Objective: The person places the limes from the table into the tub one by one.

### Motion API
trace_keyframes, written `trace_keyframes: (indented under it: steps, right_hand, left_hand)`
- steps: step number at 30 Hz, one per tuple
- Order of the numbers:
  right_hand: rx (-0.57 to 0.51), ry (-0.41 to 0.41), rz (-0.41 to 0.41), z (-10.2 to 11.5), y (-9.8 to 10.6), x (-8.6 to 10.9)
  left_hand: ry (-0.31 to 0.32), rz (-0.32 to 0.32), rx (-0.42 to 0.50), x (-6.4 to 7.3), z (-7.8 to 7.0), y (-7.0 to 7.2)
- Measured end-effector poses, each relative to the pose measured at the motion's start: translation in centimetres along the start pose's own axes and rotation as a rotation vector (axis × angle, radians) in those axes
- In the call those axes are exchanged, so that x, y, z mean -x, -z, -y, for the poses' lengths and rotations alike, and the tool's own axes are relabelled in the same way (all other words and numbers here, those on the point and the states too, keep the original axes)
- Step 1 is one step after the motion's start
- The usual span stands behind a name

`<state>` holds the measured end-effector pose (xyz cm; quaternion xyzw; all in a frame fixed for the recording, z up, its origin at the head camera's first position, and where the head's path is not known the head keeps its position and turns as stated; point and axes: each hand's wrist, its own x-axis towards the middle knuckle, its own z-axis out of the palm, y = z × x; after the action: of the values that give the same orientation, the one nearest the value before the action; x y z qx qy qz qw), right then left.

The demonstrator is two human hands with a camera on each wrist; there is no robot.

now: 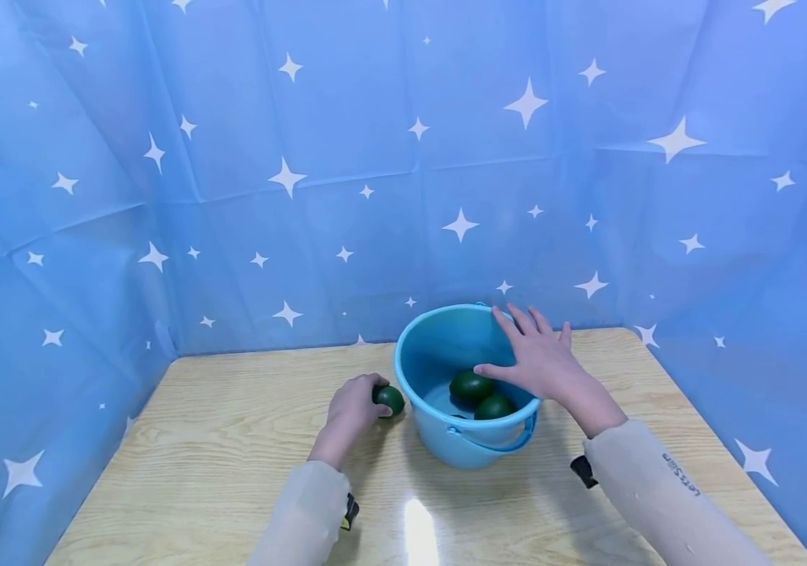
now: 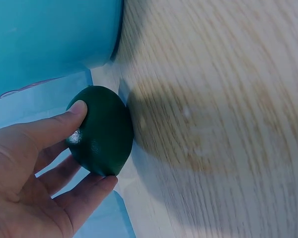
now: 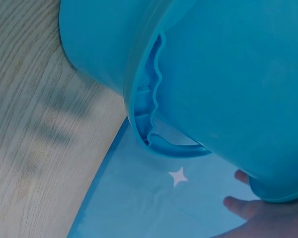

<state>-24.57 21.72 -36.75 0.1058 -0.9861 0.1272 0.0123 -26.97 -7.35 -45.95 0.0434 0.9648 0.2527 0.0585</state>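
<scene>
My left hand [image 1: 355,405] pinches a dark green, smooth avocado [image 2: 102,131] between thumb and fingers, just left of the bucket. In the left wrist view that avocado is right at the wooden tabletop, its shadow beside it. The light blue bucket [image 1: 445,440] stands upright, with two more avocados visible inside, one farther back [image 1: 471,387] and one nearer [image 1: 495,406]; a sliver of something dark shows at the near inner wall. Over the bucket's right rim lies my right hand [image 1: 541,358], fingers spread and thumb above the opening. The right wrist view shows only part of it.
The bucket's handle [image 3: 146,109] hangs down on the near right side. The light wooden table [image 1: 233,440] ends at a blue curtain with white stars [image 1: 346,196], which rises behind and along both sides.
</scene>
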Motion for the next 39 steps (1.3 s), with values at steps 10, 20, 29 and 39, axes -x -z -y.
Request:
trace_keyframes:
  steps: [10,20,29,39]
  right_hand:
    - [0.003,0.001,-0.002,-0.1,0.0,0.0]
    - [0.011,-0.004,0.007,0.1,-0.1,0.0]
    - [0.005,-0.002,0.001,0.0,-0.3,-0.1]
    - [0.004,-0.002,0.000,0.1,0.0,-0.1]
  left_hand:
    - [0.011,-0.010,0.047,0.2,0.1,-0.2]
    - [-0.033,-0.053,0.024,1.0,0.6,-0.6]
    - [-0.055,-0.104,0.032,1.4,1.0,-1.0]
    - [-0.054,-0.150,0.055,1.4,0.8,-0.6]
